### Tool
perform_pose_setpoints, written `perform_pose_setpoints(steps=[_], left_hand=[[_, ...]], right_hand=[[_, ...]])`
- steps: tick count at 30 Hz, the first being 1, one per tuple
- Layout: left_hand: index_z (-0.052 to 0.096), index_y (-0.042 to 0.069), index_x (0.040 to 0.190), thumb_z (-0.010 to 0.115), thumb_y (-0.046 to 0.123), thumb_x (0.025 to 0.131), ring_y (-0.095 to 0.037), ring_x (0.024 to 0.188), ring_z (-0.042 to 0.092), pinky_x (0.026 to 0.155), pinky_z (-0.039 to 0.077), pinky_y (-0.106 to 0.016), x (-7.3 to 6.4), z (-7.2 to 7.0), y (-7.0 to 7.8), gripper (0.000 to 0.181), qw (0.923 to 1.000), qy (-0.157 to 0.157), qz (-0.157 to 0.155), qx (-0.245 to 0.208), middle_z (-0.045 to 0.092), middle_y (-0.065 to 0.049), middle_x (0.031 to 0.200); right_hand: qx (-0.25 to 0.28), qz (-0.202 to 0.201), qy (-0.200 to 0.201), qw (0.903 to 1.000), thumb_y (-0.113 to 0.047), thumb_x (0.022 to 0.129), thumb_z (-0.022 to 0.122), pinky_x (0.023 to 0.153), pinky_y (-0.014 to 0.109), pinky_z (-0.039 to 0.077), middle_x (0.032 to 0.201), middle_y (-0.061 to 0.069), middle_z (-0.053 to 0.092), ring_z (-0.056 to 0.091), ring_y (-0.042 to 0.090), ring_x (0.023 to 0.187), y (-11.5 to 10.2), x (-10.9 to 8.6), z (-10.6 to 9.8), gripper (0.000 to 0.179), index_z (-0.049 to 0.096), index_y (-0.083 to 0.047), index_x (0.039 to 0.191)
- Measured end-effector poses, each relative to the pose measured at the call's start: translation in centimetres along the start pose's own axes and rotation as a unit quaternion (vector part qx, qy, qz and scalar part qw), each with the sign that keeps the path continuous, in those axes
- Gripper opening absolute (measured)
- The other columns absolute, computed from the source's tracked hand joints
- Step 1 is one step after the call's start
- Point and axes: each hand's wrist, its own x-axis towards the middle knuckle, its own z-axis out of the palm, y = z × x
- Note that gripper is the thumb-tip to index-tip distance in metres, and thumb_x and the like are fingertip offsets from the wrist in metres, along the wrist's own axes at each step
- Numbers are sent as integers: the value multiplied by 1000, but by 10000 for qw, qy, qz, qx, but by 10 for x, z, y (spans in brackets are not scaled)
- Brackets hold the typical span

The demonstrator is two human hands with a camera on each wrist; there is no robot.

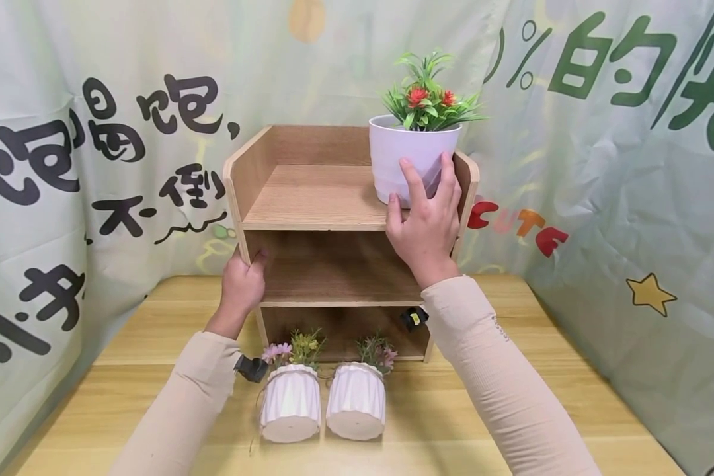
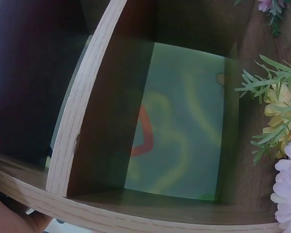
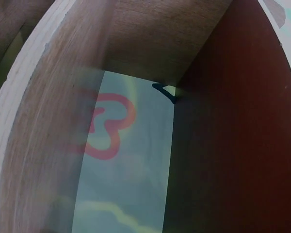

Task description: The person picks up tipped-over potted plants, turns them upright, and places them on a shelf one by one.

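A three-tier wooden shelf [image 1: 345, 268] stands upright on the table. On the right of its top board sits a white flowerpot [image 1: 387, 155] with green leaves and red flowers. My right hand [image 1: 428, 225] touches the pot's front with spread, fairly straight fingers, the thumb low on the left. My left hand [image 1: 244, 283] grips the shelf's left side panel, thumb on the inner side; its other fingers are mostly hidden behind the panel. In the left wrist view, only bits of that hand show beside the wooden edge. The right wrist view shows a shelf compartment, without the hand.
Two small white fluted pots, a left one [image 1: 290, 406] with pink and yellow flowers and a right one [image 1: 357, 403] with pinkish flowers, lie tipped in front of the shelf. The wooden table [image 1: 482, 410] extends around them. A printed curtain [image 1: 619, 185] hangs behind and at both sides.
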Motion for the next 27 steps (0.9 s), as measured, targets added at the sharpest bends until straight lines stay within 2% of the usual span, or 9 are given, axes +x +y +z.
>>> perform_pose_setpoints(steps=[6, 10, 16, 23, 27], left_hand=[[52, -5, 124, 50, 21, 98, -46, 118, 50, 101, 36, -54, 1, 1, 1, 36, 10000, 24, 14, 2, 56, -32, 124], [51, -6, 125, 50, 21, 99, -46, 119, 49, 102, 35, -54, 1, 0, 1, 37, 10000, 14, 16, 18, 56, -32, 125], [51, -5, 126, 50, 22, 99, -44, 119, 50, 102, 35, -53, 1, -1, 0, 38, 10000, -16, 33, -11, 56, -31, 125], [50, -6, 126, 49, 21, 99, -46, 120, 49, 103, 35, -54, 0, 1, 1, 38, 10000, -11, 73, 1, 55, -33, 126], [50, -6, 126, 50, 21, 99, -46, 120, 49, 103, 35, -54, 0, 1, 1, 38, 10000, 25, 60, 1, 55, -32, 126]], right_hand=[[105, 6, 119, 9999, -28, 90, 58, 93, 55, 45, 146, 22, 32, 33, 34, 133, 0, -1, 0, 40, 59, -17, 128], [306, -84, 188, 9993, -24, 89, 60, 97, 54, 43, 144, 23, 36, 35, 36, 131, 1, -2, -1, 38, 61, -13, 124], [737, -212, 199, 9969, -20, 86, 62, 105, 49, 35, 141, 25, 39, 36, 37, 131, 2, -6, -5, 41, 59, -7, 125], [674, -447, 131, 9966, -26, 85, 60, 111, 53, 19, 143, 24, 41, 33, 41, 134, 3, -22, -11, 45, 59, -5, 124], [775, -583, 154, 9952, -26, 85, 60, 111, 55, 16, 142, 26, 41, 33, 44, 133, 2, -32, -15, 46, 58, -4, 124]])
